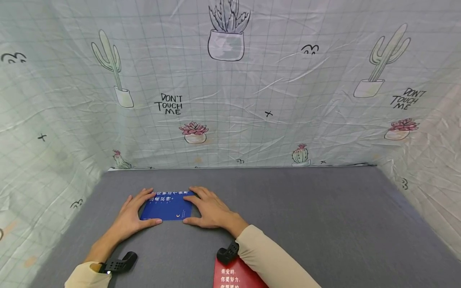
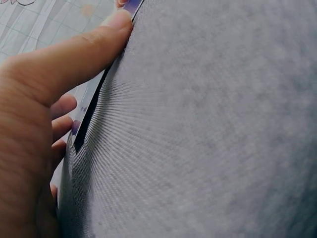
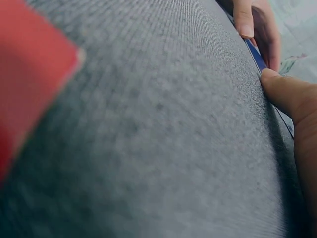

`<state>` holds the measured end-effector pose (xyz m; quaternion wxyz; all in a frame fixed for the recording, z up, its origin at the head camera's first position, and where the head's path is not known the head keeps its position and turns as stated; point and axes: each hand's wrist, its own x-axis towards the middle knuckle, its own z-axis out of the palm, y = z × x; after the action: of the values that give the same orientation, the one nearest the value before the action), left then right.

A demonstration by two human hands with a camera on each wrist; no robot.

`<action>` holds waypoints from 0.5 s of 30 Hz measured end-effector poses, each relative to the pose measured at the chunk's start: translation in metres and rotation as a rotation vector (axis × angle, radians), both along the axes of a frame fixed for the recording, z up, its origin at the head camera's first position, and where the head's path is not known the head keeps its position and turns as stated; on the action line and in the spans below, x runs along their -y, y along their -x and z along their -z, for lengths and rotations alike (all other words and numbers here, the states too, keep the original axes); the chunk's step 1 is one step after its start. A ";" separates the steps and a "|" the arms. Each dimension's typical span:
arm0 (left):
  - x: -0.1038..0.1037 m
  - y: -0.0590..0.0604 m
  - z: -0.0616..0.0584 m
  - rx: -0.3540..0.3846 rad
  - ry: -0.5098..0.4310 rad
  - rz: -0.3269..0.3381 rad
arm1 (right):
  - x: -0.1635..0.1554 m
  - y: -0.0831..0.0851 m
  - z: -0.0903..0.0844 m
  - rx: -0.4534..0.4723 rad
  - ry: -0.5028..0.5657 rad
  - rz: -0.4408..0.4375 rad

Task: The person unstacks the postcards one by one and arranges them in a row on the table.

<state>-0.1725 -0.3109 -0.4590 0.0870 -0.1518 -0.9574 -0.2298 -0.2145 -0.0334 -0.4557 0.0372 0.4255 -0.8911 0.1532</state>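
Observation:
A thin blue booklet [image 1: 165,210] with white characters and a small moon lies flat at the left of the grey table. My left hand [image 1: 131,215] grips its left end, thumb at the near edge and fingers towards the far edge. At the right end my right hand [image 1: 212,211] holds it the same way, thumb near and fingertips over the far side. In the left wrist view the thumb [image 2: 94,52] presses on the booklet's edge, with a dark strip beneath it. The right wrist view shows both thumbs along the blue edge [image 3: 255,54].
A red booklet [image 1: 246,276] with white characters lies at the near edge, partly under my right forearm. Grey table surface [image 1: 324,224] stretches to the right. A cloth with printed cacti [image 1: 230,80] hangs behind and at both sides.

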 end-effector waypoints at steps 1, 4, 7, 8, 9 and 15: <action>0.000 0.000 0.000 0.004 -0.007 0.003 | -0.001 0.000 -0.001 0.012 0.000 -0.003; -0.001 0.000 -0.002 0.022 -0.028 0.008 | -0.003 0.000 -0.004 0.060 0.020 -0.009; -0.003 -0.001 -0.005 0.028 -0.050 -0.013 | -0.008 -0.001 -0.010 0.118 0.067 -0.012; -0.005 -0.002 -0.007 0.022 -0.050 -0.023 | -0.010 -0.002 -0.013 0.134 0.087 -0.010; -0.006 -0.003 -0.009 0.015 -0.052 -0.033 | -0.013 -0.003 -0.016 0.149 0.106 -0.011; -0.026 -0.014 -0.027 0.007 -0.057 -0.051 | -0.035 -0.014 -0.036 0.157 0.158 -0.050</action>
<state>-0.1589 -0.2848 -0.4316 0.0940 -0.1240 -0.9542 -0.2554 -0.2002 0.0020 -0.4198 -0.0032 0.4298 -0.8656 0.2568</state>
